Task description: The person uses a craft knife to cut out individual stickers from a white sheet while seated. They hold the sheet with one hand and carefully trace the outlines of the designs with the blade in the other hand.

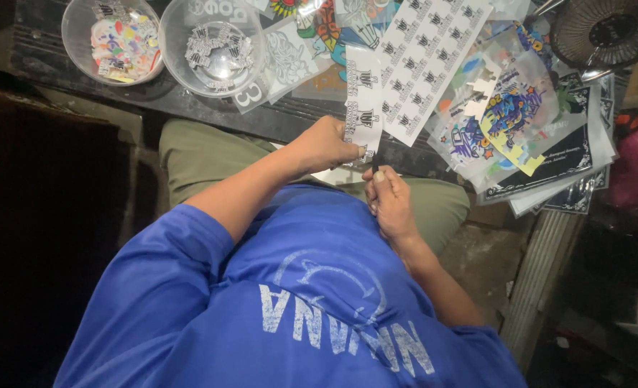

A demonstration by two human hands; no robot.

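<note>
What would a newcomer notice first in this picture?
At the centre, the left hand holds a strip of black-and-white stickers, and the right hand meets it from below with a thin dark tool. Two clear bowls of cut stickers stand top left; colourful sheets pile up on the right.

Two bowls (211,47) left of sticker sheets (434,50)

Both forearms reach forward over the lap. The left hand (326,144) pinches closed; the right hand (389,197), just beside it, is curled in a fist-like grip.
</note>
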